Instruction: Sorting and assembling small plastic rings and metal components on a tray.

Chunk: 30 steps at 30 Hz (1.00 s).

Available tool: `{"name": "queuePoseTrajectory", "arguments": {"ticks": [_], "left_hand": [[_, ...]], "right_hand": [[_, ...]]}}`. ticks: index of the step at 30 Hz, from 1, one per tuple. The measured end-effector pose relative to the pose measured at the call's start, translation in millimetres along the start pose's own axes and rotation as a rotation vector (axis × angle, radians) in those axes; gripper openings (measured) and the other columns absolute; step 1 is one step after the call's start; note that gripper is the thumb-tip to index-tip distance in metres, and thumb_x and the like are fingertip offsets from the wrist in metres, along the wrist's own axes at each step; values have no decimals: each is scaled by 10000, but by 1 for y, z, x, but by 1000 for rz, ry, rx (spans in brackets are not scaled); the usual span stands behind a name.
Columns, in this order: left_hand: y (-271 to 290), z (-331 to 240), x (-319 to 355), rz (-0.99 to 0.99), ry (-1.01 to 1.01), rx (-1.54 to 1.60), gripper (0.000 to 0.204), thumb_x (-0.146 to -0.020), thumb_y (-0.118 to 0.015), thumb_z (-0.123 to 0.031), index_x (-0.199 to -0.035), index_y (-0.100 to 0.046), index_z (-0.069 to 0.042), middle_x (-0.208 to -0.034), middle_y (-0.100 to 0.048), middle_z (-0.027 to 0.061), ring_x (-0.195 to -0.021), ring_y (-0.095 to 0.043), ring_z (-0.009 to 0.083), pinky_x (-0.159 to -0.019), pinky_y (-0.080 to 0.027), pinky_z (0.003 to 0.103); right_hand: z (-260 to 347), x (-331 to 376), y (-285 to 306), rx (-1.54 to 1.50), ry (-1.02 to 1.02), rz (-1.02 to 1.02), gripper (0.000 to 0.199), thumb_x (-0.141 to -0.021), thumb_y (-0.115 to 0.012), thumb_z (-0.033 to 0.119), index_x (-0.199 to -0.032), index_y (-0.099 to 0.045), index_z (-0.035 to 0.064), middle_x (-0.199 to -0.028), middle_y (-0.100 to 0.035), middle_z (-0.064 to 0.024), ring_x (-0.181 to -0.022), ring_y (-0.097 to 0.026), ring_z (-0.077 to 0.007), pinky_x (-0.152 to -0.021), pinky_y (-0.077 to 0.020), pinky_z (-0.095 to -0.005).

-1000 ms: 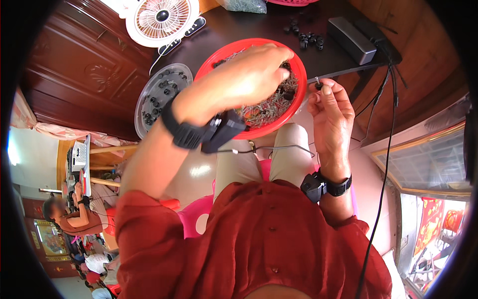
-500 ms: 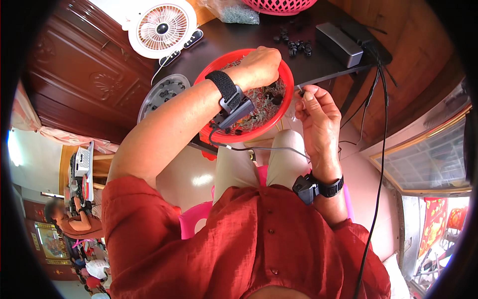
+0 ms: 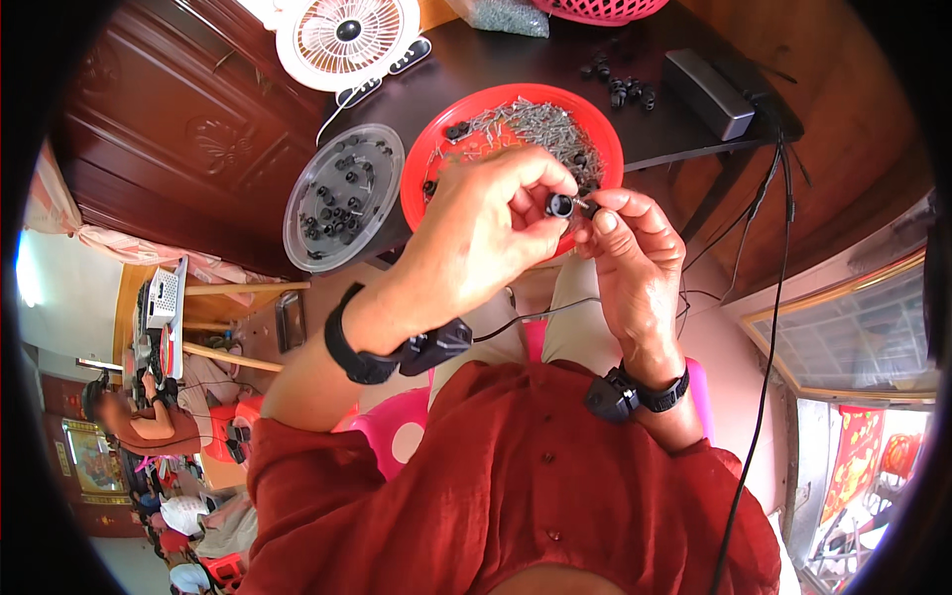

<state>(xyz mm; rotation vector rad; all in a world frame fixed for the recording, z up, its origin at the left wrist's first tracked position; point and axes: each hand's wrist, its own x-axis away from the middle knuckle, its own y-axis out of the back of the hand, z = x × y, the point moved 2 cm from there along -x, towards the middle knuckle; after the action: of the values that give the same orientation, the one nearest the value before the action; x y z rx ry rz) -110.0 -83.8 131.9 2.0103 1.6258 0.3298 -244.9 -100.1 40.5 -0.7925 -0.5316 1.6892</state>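
My left hand [image 3: 486,223] pinches a small round black plastic part [image 3: 558,205], hollow at its open end, between thumb and fingertips. Facing it, my right hand [image 3: 635,248] grips a little black piece with a metal screw [image 3: 582,203] sticking out toward the round part. Both hands meet over the near rim of a red basin [image 3: 418,159], fingertips close together; whether the two parts touch I cannot tell. In the basin lie many loose metal screws [image 3: 540,124] and some black parts. A clear plastic tray [image 3: 296,223] left of it contains several black pieces.
On the dark table [image 3: 476,64] stand a white fan [image 3: 347,30], a pink mesh basket [image 3: 600,8], a pile of black parts [image 3: 630,91] and a grey box [image 3: 709,94]. Black cables [image 3: 769,297] hang at the right. Another person [image 3: 159,426] sits far left.
My left hand has come out of the red basin and back toward my right hand, now with a round black part. My right hand keeps its piece; the view has shifted slightly.
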Motion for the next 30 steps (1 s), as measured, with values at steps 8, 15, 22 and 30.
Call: {"name": "queuePoseTrajectory", "arguments": {"ticks": [8, 15, 22, 30], "left_hand": [[6, 29, 30, -142, 39, 26, 242, -771, -595, 75, -994, -566, -12, -776, -560, -6, -629, -513, 28, -560, -425, 173], [8, 36, 36, -189, -68, -59, 282, -728, -589, 117, -980, -586, -11, -794, -534, 3, -660, -525, 40, -578, -436, 185], [6, 36, 38, -187, -90, -87, 295, -704, -591, 136, -966, -591, -1, -800, -522, 12, -658, -529, 49, -571, -445, 197], [4, 30, 38, -182, -181, -292, 283, -685, -609, 129, -940, -605, 6, -840, -553, 51, -657, -563, 98, -586, -474, 226]], "right_hand": [[-12, 18, -11, 129, -12, 66, 166, -841, -592, -13, -1006, -604, -13, -839, -632, -47, -756, -581, -87, -674, -477, -212], [-15, 21, -23, 247, 9, 75, 171, -803, -616, -62, -969, -612, -21, -923, -616, -55, -827, -586, -99, -748, -489, -230], [-16, 22, -24, 308, 1, 75, 156, -800, -618, -59, -953, -613, -30, -931, -597, -67, -836, -590, -116, -763, -490, -238], [-12, 21, -26, 551, 137, 70, 117, -765, -660, -29, -879, -646, -8, -824, -614, -52, -760, -602, -108, -662, -493, -235]]}}
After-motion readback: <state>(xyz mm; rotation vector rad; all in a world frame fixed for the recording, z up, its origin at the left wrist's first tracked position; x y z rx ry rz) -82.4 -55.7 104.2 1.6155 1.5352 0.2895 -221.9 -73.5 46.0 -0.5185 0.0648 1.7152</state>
